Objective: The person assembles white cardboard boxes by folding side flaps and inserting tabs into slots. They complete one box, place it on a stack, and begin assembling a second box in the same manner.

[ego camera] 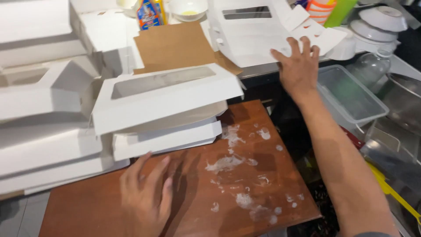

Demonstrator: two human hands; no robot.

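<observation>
Left hand (147, 195) lies flat, fingers spread, palm down on the brown wooden worktop (87, 210), gripping nothing; fingertips just short of the white folded box (164, 139). Right hand (299, 66) reaches far fwd, fingers splayed, pressing on an unfolded white card box blank (254, 37) w/ a window cutout; not clamped. Btwn them: stack of assembled white window boxes (162, 94), matte card, clear film panel. Brown cardboard sheet (175, 46) behind. Worktop smeared w/ white floury patches (228, 163). Clear plastic tub (351, 94) at right.
</observation>
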